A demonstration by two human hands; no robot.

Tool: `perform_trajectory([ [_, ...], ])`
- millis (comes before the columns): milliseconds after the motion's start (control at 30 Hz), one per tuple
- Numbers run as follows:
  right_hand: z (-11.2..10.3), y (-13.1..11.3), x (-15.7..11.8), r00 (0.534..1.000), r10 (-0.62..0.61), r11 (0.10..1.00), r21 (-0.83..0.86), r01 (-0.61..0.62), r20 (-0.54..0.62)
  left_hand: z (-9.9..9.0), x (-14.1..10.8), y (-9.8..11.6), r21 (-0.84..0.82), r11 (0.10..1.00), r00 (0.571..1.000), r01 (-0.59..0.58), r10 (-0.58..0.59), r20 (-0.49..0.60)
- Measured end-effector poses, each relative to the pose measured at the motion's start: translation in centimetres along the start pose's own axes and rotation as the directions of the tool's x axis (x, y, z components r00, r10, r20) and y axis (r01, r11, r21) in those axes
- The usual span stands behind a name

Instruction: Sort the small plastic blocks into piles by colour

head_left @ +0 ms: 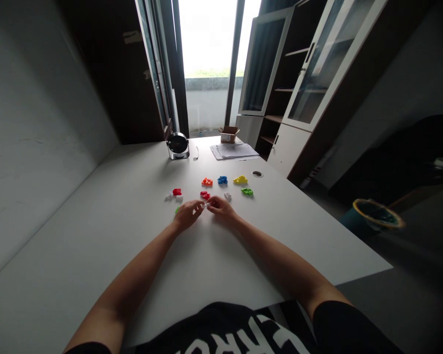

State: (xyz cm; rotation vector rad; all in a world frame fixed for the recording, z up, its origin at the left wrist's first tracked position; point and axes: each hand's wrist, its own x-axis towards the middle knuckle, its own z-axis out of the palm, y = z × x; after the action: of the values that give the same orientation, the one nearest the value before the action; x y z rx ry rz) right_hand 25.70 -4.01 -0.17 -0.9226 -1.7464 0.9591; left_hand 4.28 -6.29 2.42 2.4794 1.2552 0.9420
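The left hand [189, 215] and right hand [221, 206] met just above the smooth, matt white worktop [206, 275], their fingers pinched on a small whitish piece [205, 204] between them; its exact shape was too small to tell. Just beyond it lay a blocky red piece [205, 195], with a pale, knobbly piece [228, 196] near the right hand. Farther out sat chunky, plastic-looking shapes: a notched orange one [207, 182], a compact blue one [222, 180], a longer, sloping yellow one [240, 180] and a jagged light-green one [247, 191]. On the left, a glossy red block [176, 191] sat among whitish bits [169, 196], and a bright green piece [177, 210] showed partly behind the left hand. Flat paper sheets [234, 151] and an open cardboard box [229, 134] lay toward the window.
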Motion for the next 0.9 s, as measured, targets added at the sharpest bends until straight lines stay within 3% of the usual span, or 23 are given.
perform_trajectory([
  [167, 0.1, -0.5, -0.2, 0.996, -0.087, 0.992, -0.098, 0.085, -0.026, 0.2, 0.0, -0.1, -0.067, 0.991, 0.994, 0.112, -0.111, 0.019],
  [367, 0.2, -1.1, -0.3, 0.987, -0.159, 0.984, -0.078, 0.158, -0.005, 0.2, 0.1, -0.1, -0.208, 0.959, 0.981, 0.191, -0.182, 0.062],
  [600, 0.4, -1.8, -0.6, 0.98, -0.201, 0.978, -0.059, 0.201, 0.018, 0.5, 0.2, -0.9, -0.262, 0.952, 0.987, 0.161, -0.162, 0.019],
  [900, 0.1, -0.6, -0.2, 0.998, -0.032, 0.999, -0.013, 0.031, -0.06, 0.6, 0.1, -0.9, -0.218, 0.969, 0.987, 0.12, -0.14, -0.077],
])
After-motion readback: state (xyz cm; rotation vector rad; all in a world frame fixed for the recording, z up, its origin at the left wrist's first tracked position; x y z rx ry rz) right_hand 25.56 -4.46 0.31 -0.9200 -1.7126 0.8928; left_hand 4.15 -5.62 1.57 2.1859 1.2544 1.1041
